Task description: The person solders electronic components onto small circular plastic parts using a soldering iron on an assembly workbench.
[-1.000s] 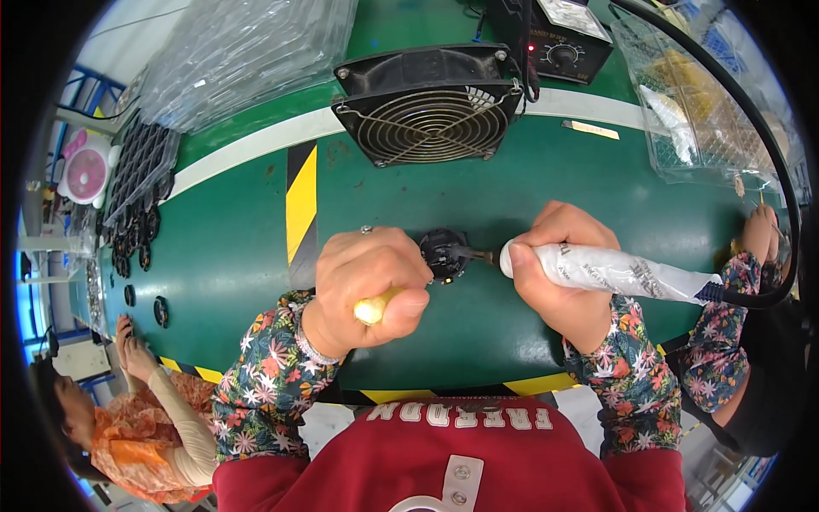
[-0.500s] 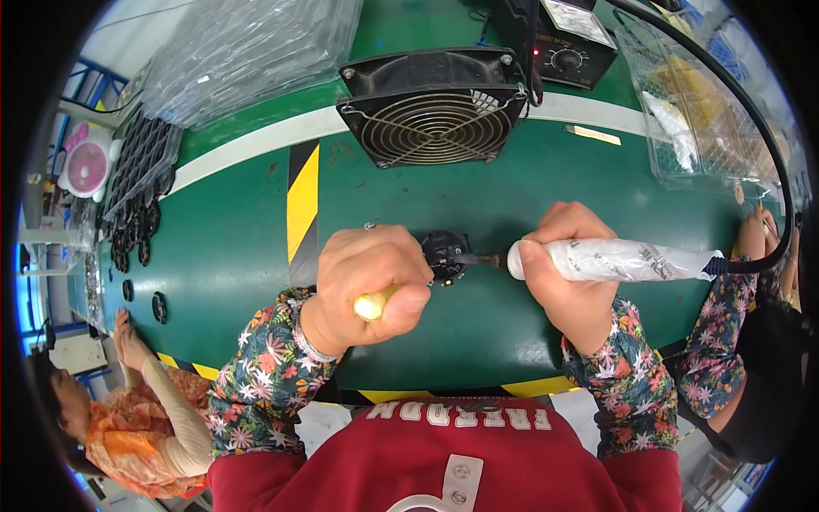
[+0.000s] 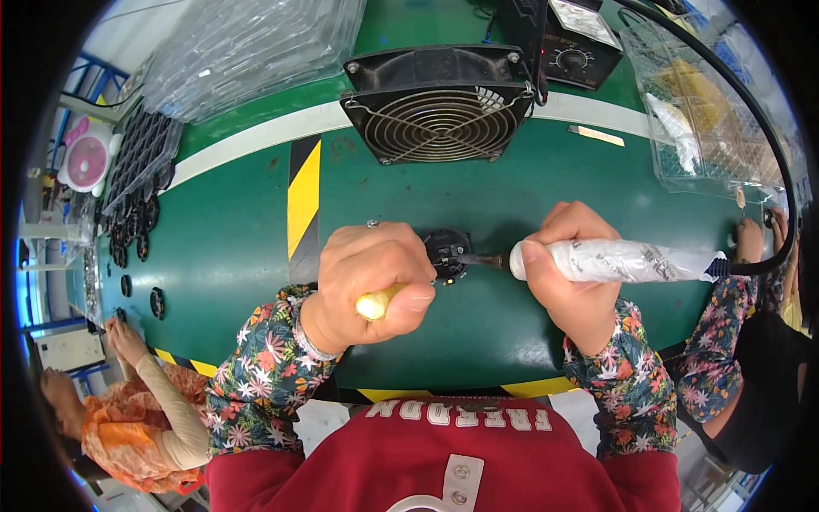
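Observation:
A round black part with small fittings lies on the green work surface in front of me. My right hand is wrapped round a soldering iron, whose handle is covered in white printed wrapping. The iron's dark tip reaches left onto the part, apparently touching it. On the part's left side, my left hand is closed round a yellow rod-like thing, with one rounded end showing above the fist. Its lower end is hidden, so its kind is unclear. The left fingers partly cover the part's edge.
Beyond the part stands a black fan with a wire grille. A black control box is behind it; a black cable arcs down at right. Clear trays and dark rings lie left. Other people work at both sides.
My hands, the iron and the black part hold almost the same places. The person at the left has moved their head and hands slightly; the hands at the far right have shifted too.

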`<action>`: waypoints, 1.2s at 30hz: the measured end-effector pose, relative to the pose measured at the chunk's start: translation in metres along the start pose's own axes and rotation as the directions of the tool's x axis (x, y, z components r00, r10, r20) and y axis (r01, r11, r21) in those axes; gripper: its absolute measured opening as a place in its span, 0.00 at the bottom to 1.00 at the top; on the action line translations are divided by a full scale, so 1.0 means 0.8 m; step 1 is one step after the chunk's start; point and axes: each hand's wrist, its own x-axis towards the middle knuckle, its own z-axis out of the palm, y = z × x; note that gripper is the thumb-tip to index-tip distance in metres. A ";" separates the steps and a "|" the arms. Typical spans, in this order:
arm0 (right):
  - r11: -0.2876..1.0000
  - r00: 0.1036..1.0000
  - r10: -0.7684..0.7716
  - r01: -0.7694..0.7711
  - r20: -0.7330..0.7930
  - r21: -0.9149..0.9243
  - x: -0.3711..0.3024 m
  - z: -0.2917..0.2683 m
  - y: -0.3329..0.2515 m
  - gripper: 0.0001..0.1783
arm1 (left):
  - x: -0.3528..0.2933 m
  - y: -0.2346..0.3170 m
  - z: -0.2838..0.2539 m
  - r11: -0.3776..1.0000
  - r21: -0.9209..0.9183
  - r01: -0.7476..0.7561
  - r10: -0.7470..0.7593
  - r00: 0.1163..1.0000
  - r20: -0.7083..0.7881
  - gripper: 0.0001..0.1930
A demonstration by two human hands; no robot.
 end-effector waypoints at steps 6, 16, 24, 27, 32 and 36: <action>0.994 0.994 -0.041 0.052 0.103 -0.099 0.001 -0.004 -0.005 0.07 | 0.003 -0.003 0.004 0.997 -0.020 -0.081 0.079 0.994 -0.076 0.12; 0.997 0.995 -0.030 0.037 0.096 -0.072 0.000 -0.003 -0.004 0.08 | 0.000 0.004 -0.001 1.000 0.001 0.003 -0.003 1.000 -0.008 0.16; 1.000 0.997 0.018 -0.016 0.080 -0.022 0.000 -0.002 -0.006 0.08 | 0.001 0.002 -0.001 1.000 -0.008 0.003 -0.003 1.000 -0.007 0.16; 1.000 0.996 0.014 -0.013 0.083 -0.015 0.001 -0.001 -0.003 0.08 | 0.001 -0.002 0.001 0.997 -0.033 -0.072 0.069 0.994 -0.082 0.12; 1.000 1.000 -0.002 0.002 0.029 -0.001 0.001 -0.001 0.000 0.10 | 0.001 0.003 -0.002 1.000 -0.013 0.001 -0.001 1.000 -0.003 0.15; 1.000 1.000 0.006 -0.006 0.021 -0.007 0.002 0.001 0.000 0.09 | 0.000 0.001 -0.005 1.000 -0.010 0.005 -0.005 1.000 0.005 0.15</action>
